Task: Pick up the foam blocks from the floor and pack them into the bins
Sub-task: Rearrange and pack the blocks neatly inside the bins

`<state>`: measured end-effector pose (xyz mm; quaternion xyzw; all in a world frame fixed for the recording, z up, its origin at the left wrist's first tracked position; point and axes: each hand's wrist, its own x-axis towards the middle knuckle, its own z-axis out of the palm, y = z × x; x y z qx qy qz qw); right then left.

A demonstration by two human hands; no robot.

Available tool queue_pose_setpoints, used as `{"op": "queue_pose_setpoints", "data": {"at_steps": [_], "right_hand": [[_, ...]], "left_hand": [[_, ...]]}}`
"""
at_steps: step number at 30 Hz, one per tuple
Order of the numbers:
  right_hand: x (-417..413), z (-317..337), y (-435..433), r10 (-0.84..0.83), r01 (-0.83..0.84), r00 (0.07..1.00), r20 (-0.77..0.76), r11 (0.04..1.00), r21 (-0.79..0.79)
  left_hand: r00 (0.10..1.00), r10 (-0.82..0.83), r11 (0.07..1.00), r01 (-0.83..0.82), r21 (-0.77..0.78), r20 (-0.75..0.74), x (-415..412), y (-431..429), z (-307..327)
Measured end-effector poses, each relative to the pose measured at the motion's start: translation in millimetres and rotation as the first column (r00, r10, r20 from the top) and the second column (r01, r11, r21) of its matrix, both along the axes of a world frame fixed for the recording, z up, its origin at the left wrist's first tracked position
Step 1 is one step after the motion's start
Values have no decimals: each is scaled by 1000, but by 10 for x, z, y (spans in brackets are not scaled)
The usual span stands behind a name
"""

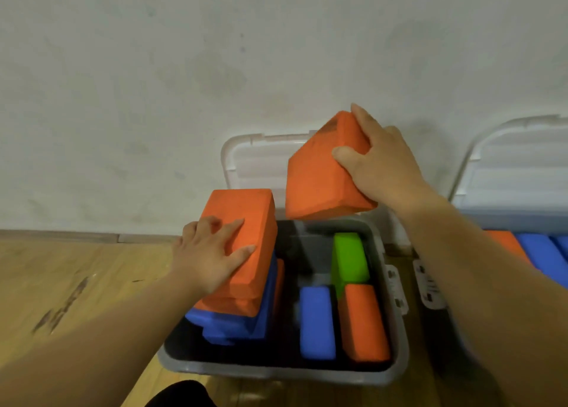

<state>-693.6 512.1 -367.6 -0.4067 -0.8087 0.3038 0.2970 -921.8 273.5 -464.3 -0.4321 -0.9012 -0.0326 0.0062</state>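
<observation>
A grey bin point(396, 342) stands on the floor in front of me. At its left side rises a stack of orange and blue foam blocks point(236, 317). My left hand point(209, 253) lies flat on the top orange block point(252, 222), fingers spread. My right hand point(378, 160) grips a second orange block point(319, 179), held tilted in the air above the bin's back edge. On the bin's right side lie a green block point(349, 259), a blue block point(316, 322) and an orange block point(364, 322).
The bin's clear lid point(258, 163) leans open against the white wall. A second bin point(519, 216) at the right edge holds orange and blue blocks point(541, 253), its lid also raised. Wooden floor point(61, 283) spreads to the left.
</observation>
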Motion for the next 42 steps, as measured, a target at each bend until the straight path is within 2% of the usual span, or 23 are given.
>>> {"op": "queue_pose_setpoints", "data": {"at_steps": [3, 7, 14, 17, 19, 22, 24, 28, 31, 33, 34, 36, 37, 39, 42], "right_hand": [[-75, -150, -100, 73, -67, 981, 177, 997, -40], [-215, -481, -223, 121, -99, 936, 331, 992, -83], [-567, -1350, -204, 157, -111, 849, 505, 987, -120], [-727, -1732, -118, 153, -114, 831, 535, 988, -107], [-774, -1988, -79, 147, -103, 778, 611, 989, -106], [-738, -2414, -74, 64, -91, 651, 756, 996, -6], [-761, -2569, -102, 35, -86, 621, 783, 996, 24], [-851, -2582, -217, 36, -47, 642, 766, 999, -8], [-900, -2525, -210, 90, -23, 623, 777, 995, -97], [-986, -2434, -167, 129, 26, 682, 720, 979, -200], [-1044, -2368, -158, 137, 48, 767, 627, 962, -269], [-1140, -2160, -198, 155, -1, 941, 302, 891, -454], [-1177, -2018, -253, 155, -65, 980, 121, 835, -547], [-1178, -1734, -378, 197, -216, 975, -106, 710, -670], [-1069, -1477, -534, 324, -326, 933, -157, 576, -749]], "left_hand": [[1000, -6, 1000, 7, 21, -8, 9, -13, -14], [1000, -6, 1000, 6, 18, -20, 35, -12, -42], [999, 6, 1000, -5, 25, -32, 54, -10, -62], [999, 5, 999, -4, 33, -39, 72, -10, -68], [999, 10, 999, -8, 34, -38, 56, -9, -63], [999, 14, 999, -12, 43, -46, 43, -23, -74], [999, 12, 999, -10, 48, -46, 19, -25, -90], [999, 8, 998, -5, 64, -41, 17, -18, -118], [1000, 12, 997, -10, 81, -29, 9, -24, -110], [1000, 13, 996, -12, 85, -19, 9, -37, -98], [1000, 12, 996, -11, 83, -11, 13, -39, -90], [1000, 10, 997, -9, 78, -11, 39, -34, -85], [1000, 13, 997, -12, 74, -14, 53, -33, -79], [1000, 28, 998, -28, 57, 4, 80, -23, -55], [994, 74, 997, -76, 17, 84, 79, -10, 2]]}}
